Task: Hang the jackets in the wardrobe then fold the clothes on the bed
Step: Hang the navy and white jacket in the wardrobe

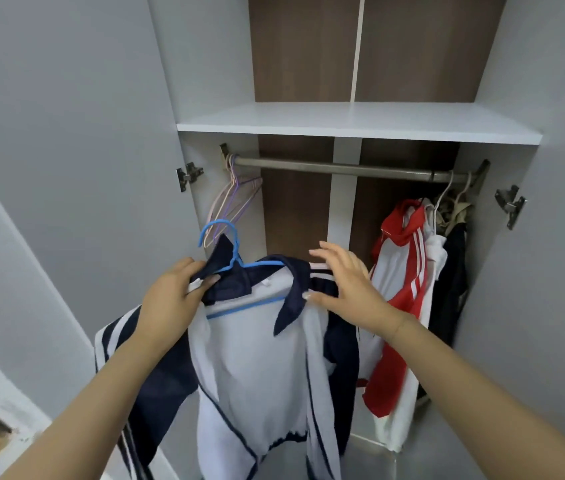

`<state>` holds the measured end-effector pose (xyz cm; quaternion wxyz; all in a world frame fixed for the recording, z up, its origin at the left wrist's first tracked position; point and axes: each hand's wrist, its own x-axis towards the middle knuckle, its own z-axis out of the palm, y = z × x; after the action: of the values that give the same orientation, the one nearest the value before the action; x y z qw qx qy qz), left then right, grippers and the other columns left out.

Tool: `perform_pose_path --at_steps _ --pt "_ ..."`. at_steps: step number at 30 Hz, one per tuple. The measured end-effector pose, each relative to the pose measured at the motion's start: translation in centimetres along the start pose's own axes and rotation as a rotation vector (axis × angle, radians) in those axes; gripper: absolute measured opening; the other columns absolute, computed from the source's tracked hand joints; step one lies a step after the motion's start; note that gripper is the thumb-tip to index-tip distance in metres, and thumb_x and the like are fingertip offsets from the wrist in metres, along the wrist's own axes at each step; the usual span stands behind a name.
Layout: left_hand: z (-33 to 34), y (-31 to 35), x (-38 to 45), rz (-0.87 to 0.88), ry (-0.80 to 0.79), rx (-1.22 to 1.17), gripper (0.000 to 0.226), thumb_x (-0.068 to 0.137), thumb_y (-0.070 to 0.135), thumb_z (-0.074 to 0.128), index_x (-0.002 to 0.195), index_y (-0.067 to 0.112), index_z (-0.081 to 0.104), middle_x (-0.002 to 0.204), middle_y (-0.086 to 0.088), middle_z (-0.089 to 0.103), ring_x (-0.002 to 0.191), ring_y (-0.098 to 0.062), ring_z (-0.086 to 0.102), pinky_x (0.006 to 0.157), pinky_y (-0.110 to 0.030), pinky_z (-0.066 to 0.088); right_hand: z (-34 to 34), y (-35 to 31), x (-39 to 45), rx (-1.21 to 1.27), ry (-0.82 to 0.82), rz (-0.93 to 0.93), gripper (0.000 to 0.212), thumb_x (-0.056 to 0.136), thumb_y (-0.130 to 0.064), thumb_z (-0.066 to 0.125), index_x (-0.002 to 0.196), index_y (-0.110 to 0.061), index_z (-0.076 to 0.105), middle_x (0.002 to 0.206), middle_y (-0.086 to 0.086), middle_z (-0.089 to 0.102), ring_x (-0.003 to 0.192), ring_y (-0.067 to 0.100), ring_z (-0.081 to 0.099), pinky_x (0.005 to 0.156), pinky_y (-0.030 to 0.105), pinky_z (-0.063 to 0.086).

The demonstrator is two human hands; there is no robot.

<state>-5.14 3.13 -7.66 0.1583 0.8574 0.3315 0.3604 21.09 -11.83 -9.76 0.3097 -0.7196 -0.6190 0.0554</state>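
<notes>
A white and navy jacket point(257, 358) hangs on a blue hanger point(229, 261) in front of the open wardrobe, below the metal rail point(336, 166). My left hand point(170, 296) is shut on the jacket's left shoulder and collar at the hanger. My right hand point(347, 285) has its fingers spread, with the thumb and palm resting on the jacket's right shoulder. The hanger's hook is free of the rail. A red and white jacket point(402, 289) hangs at the rail's right end.
Several empty pastel hangers point(232, 199) hang at the rail's left end. A dark garment point(454, 282) hangs at the far right behind the red jacket. A white shelf point(357, 123) sits above the rail. Both wardrobe doors stand open at the sides.
</notes>
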Motion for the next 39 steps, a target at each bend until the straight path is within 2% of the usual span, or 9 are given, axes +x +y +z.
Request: perform_pose_path --at_steps 4,7,16,21,26,29,31,35,39 --pt "0.7 0.5 0.0 0.024 -0.066 -0.090 0.007 0.096 0.027 0.061 0.093 0.033 0.061 0.080 0.010 0.053 0.074 -0.009 0.055 0.065 -0.030 0.043 0.4 -0.2 -0.7 0.085 -0.045 0.013 0.017 0.102 -0.029 0.046 0.112 -0.022 0.058 0.102 -0.009 0.062 0.094 0.011 0.058 0.084 0.035 0.049" --pt "2.1 0.7 0.4 0.050 -0.122 -0.037 0.006 0.096 0.031 0.059 0.099 0.028 0.063 0.082 0.012 0.051 0.076 -0.009 0.052 0.067 -0.028 0.041 1.2 -1.2 -0.6 -0.048 -0.044 -0.022 0.014 0.103 -0.021 0.040 0.091 -0.022 0.047 0.073 -0.012 0.051 0.069 0.015 0.052 0.059 0.027 0.039" --pt "2.4 3.7 0.3 -0.132 0.219 -0.349 0.013 0.099 0.022 0.055 0.094 0.013 0.063 0.092 -0.003 0.056 0.095 -0.015 0.054 0.081 -0.025 0.040 -0.1 -0.6 0.6 0.008 0.247 0.312 0.031 0.102 -0.016 0.039 0.072 -0.016 0.046 0.064 0.003 0.050 0.064 0.024 0.050 0.055 0.035 0.036" --pt "4.4 5.4 -2.4 -0.015 -0.578 -0.321 0.045 0.092 0.028 0.067 0.133 0.036 0.052 0.116 0.015 0.052 0.103 0.004 0.055 0.090 -0.014 0.043 -2.6 0.0 1.3 0.136 0.303 0.354 0.031 0.103 -0.020 0.035 0.081 -0.016 0.057 0.072 0.007 0.059 0.071 0.026 0.056 0.062 0.039 0.043" --pt "2.3 5.0 2.2 0.125 0.115 -0.162 0.027 0.092 0.023 0.066 0.120 0.024 0.063 0.118 0.016 0.056 0.109 -0.005 0.049 0.095 -0.027 0.039 -4.0 0.3 1.4 0.151 0.373 0.335 0.033 0.102 -0.017 0.036 0.086 0.002 0.058 0.080 0.021 0.063 0.079 0.038 0.060 0.071 0.049 0.049" --pt "2.3 5.4 5.5 0.166 -0.026 0.022 0.033 0.095 0.045 0.055 0.126 0.036 0.052 0.121 0.026 0.052 0.112 0.002 0.043 0.101 -0.033 0.030 -4.9 -0.2 2.2 0.178 0.400 0.317 0.033 0.101 -0.017 0.038 0.081 0.004 0.055 0.078 0.022 0.061 0.078 0.040 0.058 0.068 0.048 0.047" --pt "2.7 6.2 7.0 0.202 -0.081 0.020 0.008 0.096 0.048 0.049 0.100 0.042 0.053 0.097 0.027 0.059 0.093 0.004 0.050 0.093 -0.035 0.034 -6.0 -0.8 3.1 0.187 0.419 0.309 0.034 0.101 -0.019 0.038 0.077 0.000 0.053 0.074 0.019 0.060 0.072 0.038 0.055 0.060 0.041 0.039" --pt "2.9 6.7 10.7 0.206 0.081 -0.059 0.037 0.098 0.042 0.045 0.066 0.026 0.035 0.059 0.005 0.046 0.061 -0.014 0.046 0.058 -0.031 0.029 -9.2 -1.7 5.5 0.178 0.391 0.250 0.028 0.100 -0.022 0.042 0.084 -0.009 0.060 0.078 0.012 0.064 0.077 0.034 0.059 0.062 0.038 0.041" --pt "2.4 7.1 15.6 0.057 0.079 -0.265 0.046 0.099 0.045 0.048 0.073 0.007 0.043 0.062 -0.004 0.048 0.064 -0.023 0.046 0.061 -0.036 0.033 -12.9 -3.2 7.8 0.184 0.374 -0.018 0.017 0.097 -0.028 0.047 0.111 -0.030 0.057 0.105 -0.012 0.063 0.095 0.011 0.061 0.080 0.035 0.052"
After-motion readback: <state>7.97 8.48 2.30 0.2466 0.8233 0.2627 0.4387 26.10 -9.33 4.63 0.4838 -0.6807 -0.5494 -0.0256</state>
